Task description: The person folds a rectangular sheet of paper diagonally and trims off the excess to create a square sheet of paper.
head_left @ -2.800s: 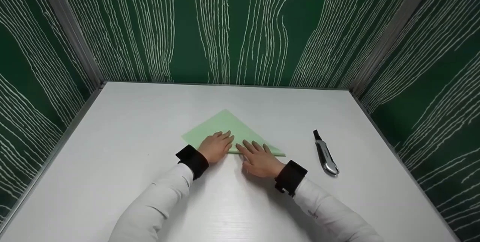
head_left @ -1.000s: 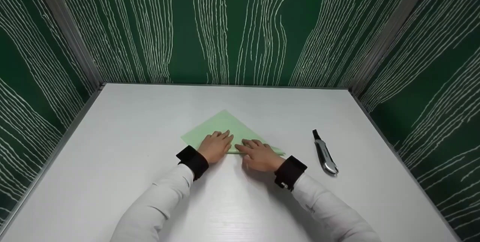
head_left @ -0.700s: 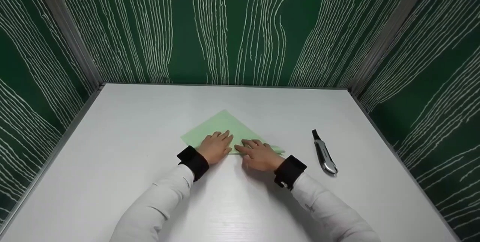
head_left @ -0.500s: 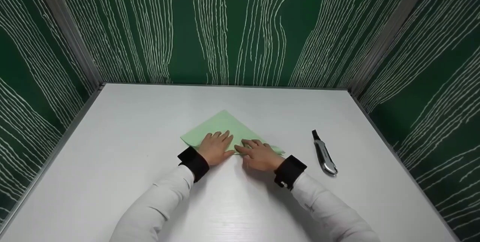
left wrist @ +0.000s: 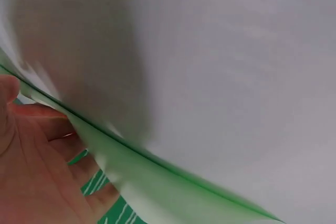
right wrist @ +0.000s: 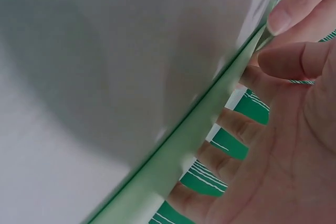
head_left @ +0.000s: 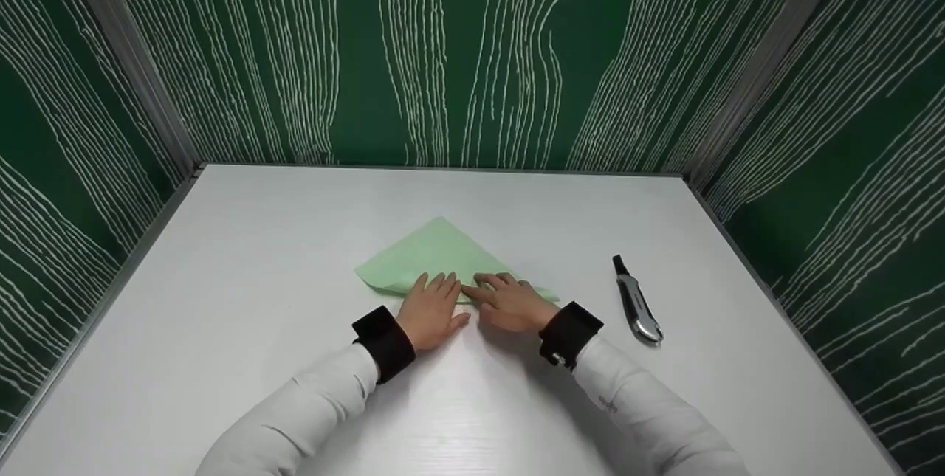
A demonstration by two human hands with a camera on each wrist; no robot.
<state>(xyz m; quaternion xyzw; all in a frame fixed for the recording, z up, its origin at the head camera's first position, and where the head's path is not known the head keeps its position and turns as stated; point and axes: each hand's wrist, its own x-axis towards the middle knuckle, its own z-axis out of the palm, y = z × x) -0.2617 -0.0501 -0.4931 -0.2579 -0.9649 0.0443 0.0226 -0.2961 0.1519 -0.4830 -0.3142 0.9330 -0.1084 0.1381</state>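
A light green sheet of paper [head_left: 439, 251], folded to a triangle, lies on the white table with its long folded edge toward me. My left hand [head_left: 430, 314] rests its fingertips on that edge near the middle, fingers straight and thumb out to the side. Right beside it, my right hand [head_left: 511, 304] presses the paper with spread fingers. In the left wrist view the paper [left wrist: 152, 182] bows up off the table by the left hand [left wrist: 37, 171]. The right wrist view has the right hand's fingers [right wrist: 226, 163] laid over the paper's edge, with the left hand [right wrist: 302, 3] close by.
A grey and black utility knife [head_left: 638, 302] lies on the table [head_left: 295, 225] to the right of the paper. Green walls [head_left: 369, 55] with white wavy lines stand behind the table and at both sides.
My left hand has slid back toward me, its fingertips now at the folded edge. The paper's left part has risen a little along that edge. The right hand has barely moved.
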